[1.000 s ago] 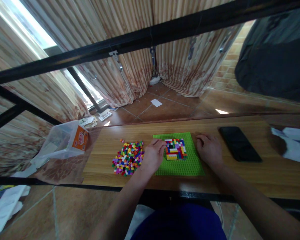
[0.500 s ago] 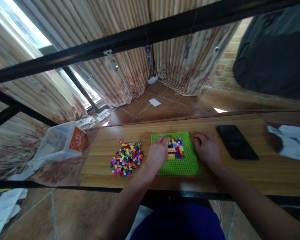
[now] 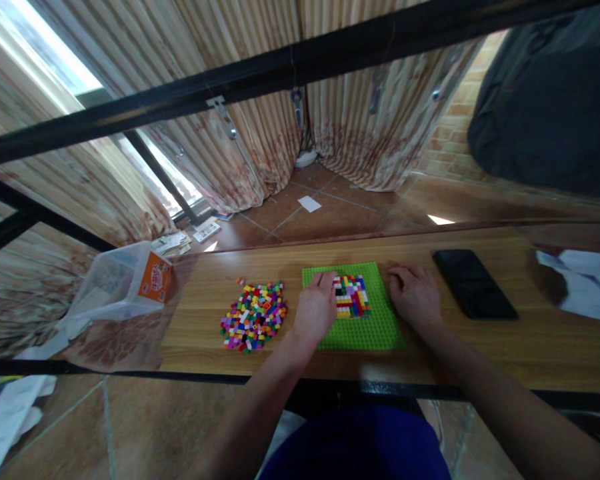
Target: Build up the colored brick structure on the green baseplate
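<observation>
A green studded baseplate (image 3: 365, 335) lies on the wooden board, with a patch of multicoloured toy bricks (image 3: 353, 297) fixed side by side near its middle. My left hand (image 3: 317, 305) is over the plate's left part, fingers pressed together at the left edge of the brick patch. Whatever is under its fingertips is hidden. Just off the plate's right edge, my right hand (image 3: 414, 293) rests on the board with curled fingers and no visible object in them. A heap of loose small bricks (image 3: 254, 317) lies left of the plate.
A black phone (image 3: 475, 285) lies right of my right hand, with white paper (image 3: 587, 283) farther right. A clear plastic box (image 3: 125, 283) with an orange label stands at the left. A black metal bar (image 3: 260, 77) crosses above the board, in front of striped curtains.
My left hand has shifted very slightly left, showing a little more of the brick patch's left edge. My right hand stays in place.
</observation>
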`<action>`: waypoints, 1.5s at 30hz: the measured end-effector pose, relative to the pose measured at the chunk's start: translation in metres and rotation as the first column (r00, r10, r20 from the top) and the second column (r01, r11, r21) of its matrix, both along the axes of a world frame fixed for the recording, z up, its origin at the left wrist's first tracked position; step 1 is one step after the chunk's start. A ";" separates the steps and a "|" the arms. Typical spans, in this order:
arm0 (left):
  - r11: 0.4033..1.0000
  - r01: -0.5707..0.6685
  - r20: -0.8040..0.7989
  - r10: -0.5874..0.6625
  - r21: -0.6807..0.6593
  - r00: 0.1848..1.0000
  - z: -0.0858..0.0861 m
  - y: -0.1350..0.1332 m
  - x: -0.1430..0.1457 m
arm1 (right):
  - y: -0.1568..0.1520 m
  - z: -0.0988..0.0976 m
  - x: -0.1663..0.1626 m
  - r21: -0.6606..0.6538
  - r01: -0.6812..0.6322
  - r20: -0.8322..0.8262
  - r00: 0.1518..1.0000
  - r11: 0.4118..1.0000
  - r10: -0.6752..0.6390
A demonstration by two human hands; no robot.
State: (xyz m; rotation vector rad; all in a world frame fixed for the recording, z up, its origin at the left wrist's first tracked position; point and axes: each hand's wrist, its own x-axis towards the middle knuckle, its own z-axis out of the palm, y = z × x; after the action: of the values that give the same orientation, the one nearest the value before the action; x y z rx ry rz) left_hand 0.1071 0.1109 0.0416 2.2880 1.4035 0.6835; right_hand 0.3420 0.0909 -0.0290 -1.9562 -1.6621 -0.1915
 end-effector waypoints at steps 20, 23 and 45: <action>0.955 -0.119 0.450 0.236 -0.273 0.862 -0.022 0.020 -0.008 | 0.000 -0.003 0.001 0.007 0.006 0.012 1.000 1.000 -0.006; 0.918 -0.034 0.532 0.259 -0.396 0.806 -0.030 0.024 -0.001 | 0.000 -0.003 0.002 -0.008 0.005 0.007 1.000 1.000 -0.005; 0.851 0.035 0.634 0.362 -0.524 0.684 -0.026 0.017 0.013 | 0.000 -0.001 0.000 -0.014 0.021 0.035 0.999 1.000 -0.020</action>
State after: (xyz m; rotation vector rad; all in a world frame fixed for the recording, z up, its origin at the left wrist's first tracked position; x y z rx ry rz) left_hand 0.1198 0.1280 0.0159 1.2537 1.1991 0.9899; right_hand 0.3424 0.0907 -0.0304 -1.9913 -1.6704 -0.2235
